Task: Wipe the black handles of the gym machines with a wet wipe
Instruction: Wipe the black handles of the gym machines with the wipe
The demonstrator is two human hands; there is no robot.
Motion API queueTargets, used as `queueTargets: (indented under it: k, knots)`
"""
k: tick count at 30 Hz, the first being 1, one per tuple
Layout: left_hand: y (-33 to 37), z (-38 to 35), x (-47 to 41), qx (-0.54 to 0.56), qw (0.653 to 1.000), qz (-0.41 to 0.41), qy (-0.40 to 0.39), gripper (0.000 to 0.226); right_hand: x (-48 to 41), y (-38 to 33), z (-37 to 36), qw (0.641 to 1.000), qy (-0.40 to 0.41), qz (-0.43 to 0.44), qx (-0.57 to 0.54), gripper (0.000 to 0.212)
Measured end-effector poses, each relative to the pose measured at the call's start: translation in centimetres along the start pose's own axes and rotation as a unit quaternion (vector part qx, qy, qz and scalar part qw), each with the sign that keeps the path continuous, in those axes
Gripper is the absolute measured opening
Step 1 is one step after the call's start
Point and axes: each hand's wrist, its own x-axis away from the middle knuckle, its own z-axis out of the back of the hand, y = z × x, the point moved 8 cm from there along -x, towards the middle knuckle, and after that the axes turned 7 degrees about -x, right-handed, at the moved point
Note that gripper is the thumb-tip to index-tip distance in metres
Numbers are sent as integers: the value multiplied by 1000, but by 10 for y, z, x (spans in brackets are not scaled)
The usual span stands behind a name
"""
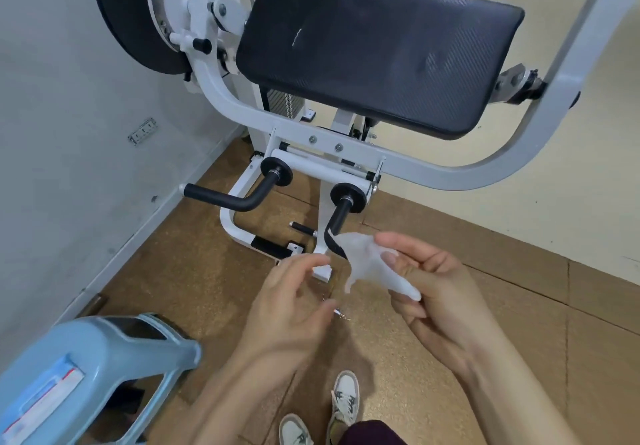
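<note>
We pinch the wet wipe (372, 266) in our right hand (440, 292), its crumpled length slanting down to the right, just before the right black handle (337, 221). Our left hand (294, 309) hovers beside it, fingers loosely curled, empty. The left black handle (225, 198) points toward the wall.

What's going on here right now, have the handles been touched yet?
A person stands in front of a white gym machine with a black pad. The right hand holds a crumpled wet wipe between thumb and fingers; the left hand is open beside it, holding nothing. The wipe is in the air, in front of the lower end of the right black handle but not pressed on it. The left black handle is untouched. A blue plastic stool sits at lower left.
</note>
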Motion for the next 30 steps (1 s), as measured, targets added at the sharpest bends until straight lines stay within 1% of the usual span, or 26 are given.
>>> queueTargets:
  k: [2, 3, 4, 5, 6, 7, 9, 11, 13, 14, 16, 17, 18, 19, 21, 22, 23, 24, 25, 27, 28, 29, 30]
  knots:
    - [23, -27, 3, 40, 999, -7, -20, 45, 9, 4, 8, 1000, -7, -7, -1, 27]
    - [31, -41, 4, 61, 998, -13, -20, 38, 12, 4, 12, 1000, -9, -13, -8, 30]
    - [33, -51, 4, 94, 996, -1, -6, 28, 15, 3, 20, 1000, -9, -17, -14, 32]
    - [31, -58, 3, 146, 989, 33, 11, 16, 15, 0, 28, 1000, -8, -18, -7, 33]
    - [23, -69, 2, 216, 973, 85, 14, 9, 13, -4, 37, 999, -4, -15, 32, 34]
    - [17, -79, 1, 282, 950, 136, 18, 14, 9, -8, 48, 994, 0, -7, 111, 34]
    - [11, -103, -1, 406, 887, 218, 24, 20, 0, -19, 74, 964, 24, 12, 265, 31]
    - [13, -127, -5, 499, 826, 261, 25, 20, -15, -26, 94, 935, 23, 23, 352, 25]
    - [17, -152, -10, 556, 780, 286, 29, 13, -33, -32, 108, 900, -2, 39, 435, 19]
    - [19, -164, -14, 581, 760, 290, 33, 12, -42, -31, 116, 893, -19, 34, 448, 16]
    - [18, -181, -21, 631, 723, 276, 49, 28, -60, -23, 124, 900, -58, 10, 432, 13]
    - [17, -186, -25, 644, 714, 269, 58, 34, -69, -21, 127, 896, -68, 19, 439, 16]
    - [15, -191, -29, 642, 718, 263, 63, 37, -77, -22, 130, 881, -68, 55, 465, 22]
    - [11, -195, -32, 620, 737, 260, 72, 36, -84, -25, 131, 858, -70, 110, 497, 24]
    - [-5, -198, -35, 494, 809, 293, 125, 16, -94, -24, 125, 795, -94, 213, 560, 18]
    - [-16, -199, -34, 427, 831, 317, 164, 7, -100, -17, 123, 774, -112, 234, 578, 16]
    - [-27, -201, -32, 379, 839, 336, 199, 9, -107, -6, 124, 767, -135, 229, 583, 17]
    - [-35, -204, -31, 358, 838, 346, 226, 13, -114, 5, 126, 752, -155, 222, 601, 17]
    - [-43, -207, -31, 343, 838, 349, 242, 15, -119, 17, 128, 726, -172, 224, 627, 18]
    - [-56, -216, -29, 315, 846, 349, 250, 17, -122, 36, 132, 663, -196, 259, 675, 20]
    - [-62, -220, -28, 302, 853, 345, 249, 18, -122, 41, 134, 647, -198, 284, 679, 20]
    - [-66, -224, -27, 291, 860, 339, 246, 18, -123, 44, 136, 643, -193, 305, 675, 19]
    - [-67, -226, -26, 277, 868, 331, 244, 18, -125, 44, 137, 650, -184, 315, 666, 16]
